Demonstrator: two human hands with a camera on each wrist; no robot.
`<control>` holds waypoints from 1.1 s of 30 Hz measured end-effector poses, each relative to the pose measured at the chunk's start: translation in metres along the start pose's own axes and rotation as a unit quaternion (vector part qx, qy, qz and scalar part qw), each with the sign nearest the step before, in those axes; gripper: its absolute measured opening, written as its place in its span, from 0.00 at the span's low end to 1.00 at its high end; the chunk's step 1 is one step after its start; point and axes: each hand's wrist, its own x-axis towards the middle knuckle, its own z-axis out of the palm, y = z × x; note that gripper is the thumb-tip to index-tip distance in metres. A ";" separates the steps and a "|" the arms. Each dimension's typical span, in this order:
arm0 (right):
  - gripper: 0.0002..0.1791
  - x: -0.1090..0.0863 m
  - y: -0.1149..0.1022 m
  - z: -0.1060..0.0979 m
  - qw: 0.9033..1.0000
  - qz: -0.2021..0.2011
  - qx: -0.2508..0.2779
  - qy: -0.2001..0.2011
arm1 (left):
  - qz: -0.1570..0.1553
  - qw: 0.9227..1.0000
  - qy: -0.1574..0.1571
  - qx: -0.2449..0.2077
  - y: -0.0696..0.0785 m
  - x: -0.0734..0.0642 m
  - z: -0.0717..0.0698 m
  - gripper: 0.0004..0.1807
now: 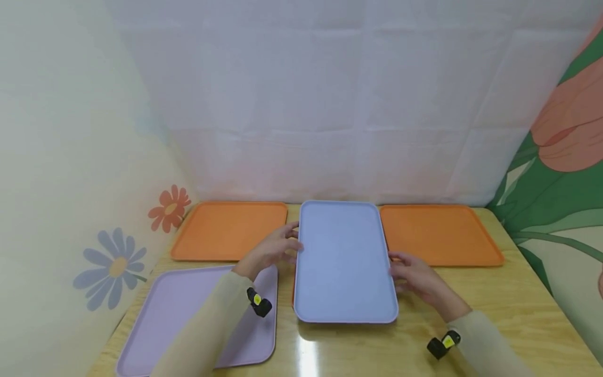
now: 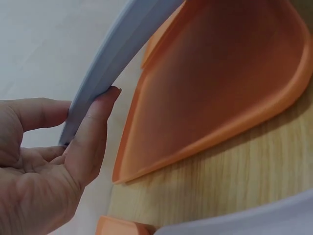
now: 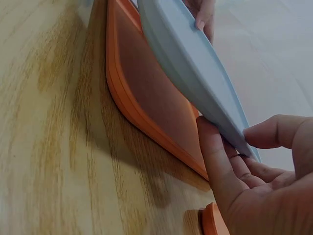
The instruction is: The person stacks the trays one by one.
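A light blue rectangular tray (image 1: 346,262) is held up between both hands, with its long sides running away from me. On its left edge, my left hand (image 1: 273,247) pinches the rim between thumb and fingers. The right edge is gripped by my right hand (image 1: 419,277), thumb on the upper side and fingers beneath. Under the raised blue tray lies an orange tray (image 3: 151,83) on the table, mostly hidden from the head view. In the right wrist view a gap shows between the two trays.
One orange tray (image 1: 235,230) lies at the back left and another orange tray (image 1: 443,235) at the back right. A lilac tray (image 1: 179,309) sits front left, under my left forearm. A white cloth (image 1: 330,104) hangs behind the wooden table (image 1: 518,314).
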 end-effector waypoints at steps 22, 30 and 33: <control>0.34 0.024 -0.002 0.008 0.999 -0.009 -0.028 0.040 | -0.023 0.998 0.022 0.057 0.001 0.029 -0.005 0.42; 0.35 0.028 0.001 0.010 0.998 -0.012 -0.042 0.045 | -0.025 0.996 0.033 0.074 -0.003 0.035 -0.003 0.42; 0.35 0.028 0.001 0.011 0.997 -0.008 -0.051 0.051 | -0.024 0.996 0.033 0.080 -0.006 0.036 -0.002 0.43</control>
